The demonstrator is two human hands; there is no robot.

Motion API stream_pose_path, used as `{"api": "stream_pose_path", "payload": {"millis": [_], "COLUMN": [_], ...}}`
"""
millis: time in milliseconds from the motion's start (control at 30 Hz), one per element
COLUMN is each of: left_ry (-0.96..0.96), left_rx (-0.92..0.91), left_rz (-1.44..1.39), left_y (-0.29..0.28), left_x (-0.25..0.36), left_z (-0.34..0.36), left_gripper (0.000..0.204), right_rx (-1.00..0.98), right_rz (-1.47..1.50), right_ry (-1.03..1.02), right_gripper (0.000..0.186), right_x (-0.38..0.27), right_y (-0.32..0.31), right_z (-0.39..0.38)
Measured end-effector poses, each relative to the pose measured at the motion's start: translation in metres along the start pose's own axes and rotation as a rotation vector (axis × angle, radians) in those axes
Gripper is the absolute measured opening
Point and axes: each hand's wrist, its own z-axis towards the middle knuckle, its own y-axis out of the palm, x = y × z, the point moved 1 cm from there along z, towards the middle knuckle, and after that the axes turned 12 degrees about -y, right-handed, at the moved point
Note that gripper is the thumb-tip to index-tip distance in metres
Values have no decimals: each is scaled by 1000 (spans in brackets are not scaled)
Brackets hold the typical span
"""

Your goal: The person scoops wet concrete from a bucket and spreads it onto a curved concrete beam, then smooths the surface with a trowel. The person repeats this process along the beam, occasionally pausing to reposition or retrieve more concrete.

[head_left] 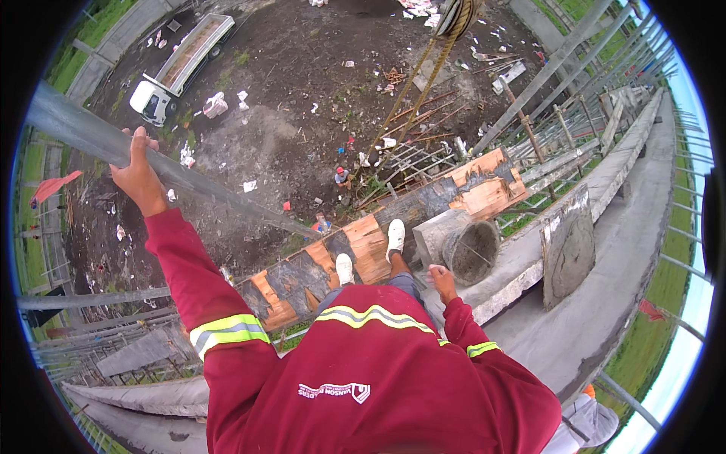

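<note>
My left hand (141, 172) is raised at the upper left, its fingers wrapped round a thick grey metal pole (204, 185) that slants down toward the boards. My right hand (442, 284) hangs by my thigh with its fingers curled in, and I see nothing in it. Beside it a round bucket (470, 252), crusted with cement, lies tilted with its mouth toward me. A pale block-shaped container (432, 236) adjoins the bucket's far left side. My white shoes (395, 236) stand on a plank platform (363, 242) with torn dark covering.
Far below lies a dirt yard with a truck (181, 68), scattered debris and two people, one in a red cap (342, 177). A rope and pulley (456, 19) hang ahead. To the right, a cement-smeared board (569, 246) stands by a curved concrete ledge (628, 197). Another person (586, 420) is behind at lower right.
</note>
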Motion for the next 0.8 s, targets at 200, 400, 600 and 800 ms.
{"api": "stream_pose_path", "payload": {"millis": [200,400,600,800], "left_ry": [48,50,56,85], "left_rx": [-11,-36,-58,-26], "left_rz": [51,58,-4,-38], "left_y": [-1,1,3,4], "left_x": [-4,-1,0,-8], "left_z": [3,4,1,6], "left_gripper": [39,42,43,37], "right_rx": [181,308,257,210], "right_rz": [121,172,210,238], "right_ry": [-15,-5,-61,-31], "right_gripper": [37,37,40,44], "right_x": [28,32,32,31], "right_y": [-3,0,12,1], "right_z": [-49,-65,-55,-40]}}
